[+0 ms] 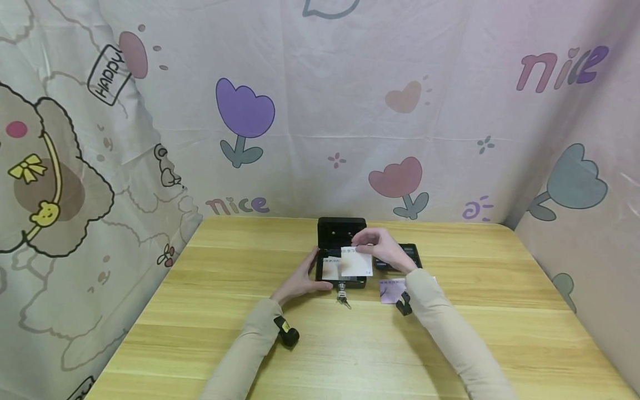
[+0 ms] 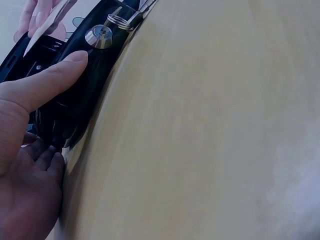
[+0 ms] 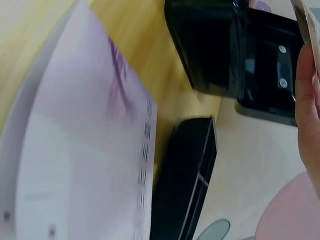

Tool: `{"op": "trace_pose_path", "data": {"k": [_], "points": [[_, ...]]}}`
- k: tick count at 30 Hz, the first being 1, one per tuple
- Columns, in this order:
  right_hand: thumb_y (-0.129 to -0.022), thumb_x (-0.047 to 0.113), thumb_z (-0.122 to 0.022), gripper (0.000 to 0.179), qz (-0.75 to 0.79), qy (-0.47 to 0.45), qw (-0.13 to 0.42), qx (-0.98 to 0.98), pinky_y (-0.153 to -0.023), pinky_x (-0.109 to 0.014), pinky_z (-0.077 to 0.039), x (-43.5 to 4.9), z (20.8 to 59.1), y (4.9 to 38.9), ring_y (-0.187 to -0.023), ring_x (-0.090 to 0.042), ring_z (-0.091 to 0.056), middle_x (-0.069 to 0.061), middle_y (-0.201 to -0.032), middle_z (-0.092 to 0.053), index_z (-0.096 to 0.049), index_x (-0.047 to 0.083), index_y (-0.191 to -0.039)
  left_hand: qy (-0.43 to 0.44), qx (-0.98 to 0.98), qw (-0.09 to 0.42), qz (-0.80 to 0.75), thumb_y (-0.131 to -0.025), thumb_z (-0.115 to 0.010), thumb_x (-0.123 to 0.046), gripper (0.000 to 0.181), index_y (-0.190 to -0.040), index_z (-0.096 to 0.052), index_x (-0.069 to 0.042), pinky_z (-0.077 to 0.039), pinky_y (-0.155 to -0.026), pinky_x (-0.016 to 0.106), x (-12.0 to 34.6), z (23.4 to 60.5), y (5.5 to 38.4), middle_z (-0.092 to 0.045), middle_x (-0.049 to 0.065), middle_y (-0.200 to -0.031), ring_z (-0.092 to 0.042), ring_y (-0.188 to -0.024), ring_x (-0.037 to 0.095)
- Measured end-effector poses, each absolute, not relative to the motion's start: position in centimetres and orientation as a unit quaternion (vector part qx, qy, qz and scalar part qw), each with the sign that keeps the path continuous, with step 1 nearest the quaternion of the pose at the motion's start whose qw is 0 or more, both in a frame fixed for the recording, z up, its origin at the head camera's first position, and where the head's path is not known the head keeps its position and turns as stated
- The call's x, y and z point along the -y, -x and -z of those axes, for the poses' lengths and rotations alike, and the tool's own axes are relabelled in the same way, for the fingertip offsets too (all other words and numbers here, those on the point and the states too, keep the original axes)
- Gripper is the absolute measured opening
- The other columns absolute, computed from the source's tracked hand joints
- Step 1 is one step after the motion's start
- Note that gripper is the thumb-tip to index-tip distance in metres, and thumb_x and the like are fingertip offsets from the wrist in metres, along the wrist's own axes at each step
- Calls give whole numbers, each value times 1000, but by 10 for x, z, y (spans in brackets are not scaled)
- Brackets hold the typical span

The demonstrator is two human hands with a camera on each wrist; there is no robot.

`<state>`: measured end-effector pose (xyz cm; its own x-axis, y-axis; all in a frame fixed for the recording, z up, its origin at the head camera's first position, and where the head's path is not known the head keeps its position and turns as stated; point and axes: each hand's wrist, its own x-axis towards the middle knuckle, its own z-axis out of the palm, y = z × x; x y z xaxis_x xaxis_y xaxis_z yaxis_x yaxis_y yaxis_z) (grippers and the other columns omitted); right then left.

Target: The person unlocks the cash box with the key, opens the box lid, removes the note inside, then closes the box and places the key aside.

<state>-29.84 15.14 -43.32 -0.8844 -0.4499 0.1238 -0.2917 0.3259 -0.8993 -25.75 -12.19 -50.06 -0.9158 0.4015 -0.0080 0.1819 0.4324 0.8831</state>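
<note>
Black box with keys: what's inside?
A printed paper shows at left in the box. Another paper, in the right hand, hides much of the rest; what's beneath can't be seen.

From the head view, the print on the card is too small for me to read. That card hides part of the inside of the box from me, and the right hand covers some of the tray. The right sleeve hides part of the sheet, which I get blurred and cut off in the right wrist view. The left wrist view's top edge crops the keys.
</note>
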Motion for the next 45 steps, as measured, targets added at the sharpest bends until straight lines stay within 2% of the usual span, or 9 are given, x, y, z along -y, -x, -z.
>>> {"op": "trace_pose_path", "data": {"k": [18, 24, 28, 35, 40, 45], "points": [[-88, 6, -74, 38, 563, 188, 61, -802, -84, -20, -58, -204, 435, 283, -89, -3, -71, -30, -114, -71, -63, -11, -120, -175, -846, 109, -492, -78, -87, -33, 120, -163, -6, -13, -13, -128, 58, 122, 500, 256, -3, 12, -171, -12, -157, 37], [-88, 7, -75, 34, 556, 183, 48, -809, -83, -21, -59, -224, 437, 275, -90, -4, -71, -23, -111, -74, -65, -5, -119, -176, -847, 110, -489, -78, -87, -31, 120, -163, -4, -11, -13, -128, 58, 121, 499, 255, -3, 14, -171, -13, -157, 37], [-88, 6, -74, 37, 556, 180, 41, -810, -82, -21, -59, -237, 438, 269, -90, -3, -71, -24, -110, -73, -64, -7, -120, -175, -844, 108, -495, -79, -86, -28, 119, -163, -4, -11, -14, -128, 58, 121, 498, 255, -3, 15, -171, -13, -157, 38], [-88, -1, -70, 36, 560, 170, 30, -810, -82, -20, -59, -260, 444, 261, -89, 0, -70, -5, -101, -77, -61, -12, -122, -172, -849, 110, -487, -79, -86, -30, 119, -163, -4, -12, -14, -128, 57, 122, 498, 256, -3, 12, -171, -14, -157, 37], [-88, 1, -71, 39, 555, 157, 23, -817, -83, -18, -58, -274, 447, 255, -92, -3, -71, -15, -106, -76, -59, -14, -123, -167, -856, 112, -476, -79, -86, -34, 119, -164, -5, -15, -15, -127, 59, 122, 499, 256, -3, 11, -172, -14, -157, 37], [-89, 1, -70, 41, 555, 143, 33, -819, -85, -17, -57, -283, 451, 250, -92, -2, -70, -8, -104, -77, -57, -15, -125, -164, -854, 115, -479, -79, -86, -34, 118, -164, -5, -17, -14, -127, 60, 122, 499, 256, -3, 9, -172, -13, -157, 37]]}}
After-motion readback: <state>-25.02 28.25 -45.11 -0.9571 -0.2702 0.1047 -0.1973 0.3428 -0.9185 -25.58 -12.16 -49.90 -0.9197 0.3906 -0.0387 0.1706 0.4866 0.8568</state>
